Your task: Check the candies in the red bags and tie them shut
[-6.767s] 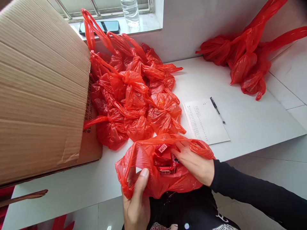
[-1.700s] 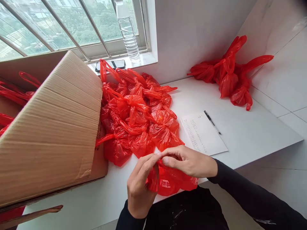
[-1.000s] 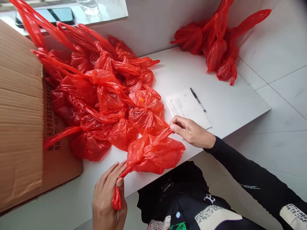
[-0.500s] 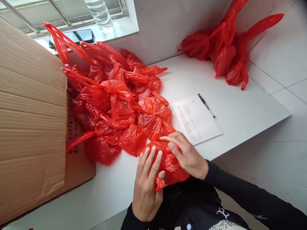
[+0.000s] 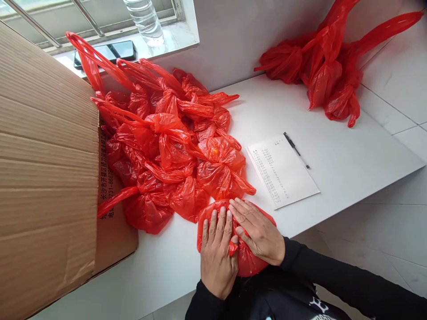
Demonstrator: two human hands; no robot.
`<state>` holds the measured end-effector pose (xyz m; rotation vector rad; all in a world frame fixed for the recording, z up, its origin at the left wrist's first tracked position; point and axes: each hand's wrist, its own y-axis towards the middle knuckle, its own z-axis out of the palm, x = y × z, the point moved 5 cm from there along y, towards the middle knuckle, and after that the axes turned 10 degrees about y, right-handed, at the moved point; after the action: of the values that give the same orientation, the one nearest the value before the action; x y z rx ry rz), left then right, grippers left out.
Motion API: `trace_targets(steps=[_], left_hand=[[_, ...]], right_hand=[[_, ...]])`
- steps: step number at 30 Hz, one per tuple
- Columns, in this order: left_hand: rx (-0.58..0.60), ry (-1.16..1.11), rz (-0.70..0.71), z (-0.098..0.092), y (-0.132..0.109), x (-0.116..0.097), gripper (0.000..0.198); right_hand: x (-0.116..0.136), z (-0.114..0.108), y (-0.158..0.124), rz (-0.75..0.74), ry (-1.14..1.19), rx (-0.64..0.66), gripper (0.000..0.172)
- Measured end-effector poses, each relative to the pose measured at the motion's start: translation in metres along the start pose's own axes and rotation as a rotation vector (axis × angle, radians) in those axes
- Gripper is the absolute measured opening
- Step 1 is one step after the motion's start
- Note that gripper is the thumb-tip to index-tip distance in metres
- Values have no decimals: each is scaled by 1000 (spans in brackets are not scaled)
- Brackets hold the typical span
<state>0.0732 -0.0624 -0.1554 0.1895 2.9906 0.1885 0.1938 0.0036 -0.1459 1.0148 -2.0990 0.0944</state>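
Note:
A filled red plastic bag [image 5: 248, 262] sits at the near edge of the white table [image 5: 340, 151]. My left hand [image 5: 217, 251] lies flat on its left side, fingers stretched out and together. My right hand [image 5: 258, 231] rests flat on its top right, fingers extended toward the pile. A twisted end of the bag pokes up between the two hands. Just beyond the fingertips lies a heap of several tied red bags [image 5: 173, 146].
A large cardboard box [image 5: 46, 178] fills the left side. A sheet of paper [image 5: 282, 171] with a pen [image 5: 296, 150] lies to the right of the heap. More red bags [image 5: 320, 66] sit at the back right. A phone [image 5: 106, 52] and a bottle [image 5: 145, 20] are on the windowsill.
A second ago both hands pulled the bag's twisted handles apart. They have since come together and now press flat on the bag.

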Motion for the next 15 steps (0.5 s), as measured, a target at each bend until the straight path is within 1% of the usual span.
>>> trace_targets(steps=[3, 5, 7, 9, 11, 13, 15], left_hand=[[12, -17, 9, -4, 0, -1, 63], [-9, -80, -25, -17, -1, -1, 61], [-65, -195, -110, -37, -4, 3, 58], [-154, -289, -223, -58, -9, 10, 52], [-256, -322, -345, -74, -18, 21, 43], [-319, -344, -441, -81, -26, 34, 33], [-320, -365, -481, -80, -34, 45, 27]], right_hand=[[1, -2, -1, 11, 38, 25, 59], [9, -13, -3, 4, 112, -9, 57], [21, -28, -5, 7, 236, -94, 47], [30, -44, -8, 44, 398, -197, 37], [34, -54, -8, 94, 529, -281, 32], [31, -60, -7, 136, 571, -320, 29], [23, -64, -4, 147, 536, -328, 27]])
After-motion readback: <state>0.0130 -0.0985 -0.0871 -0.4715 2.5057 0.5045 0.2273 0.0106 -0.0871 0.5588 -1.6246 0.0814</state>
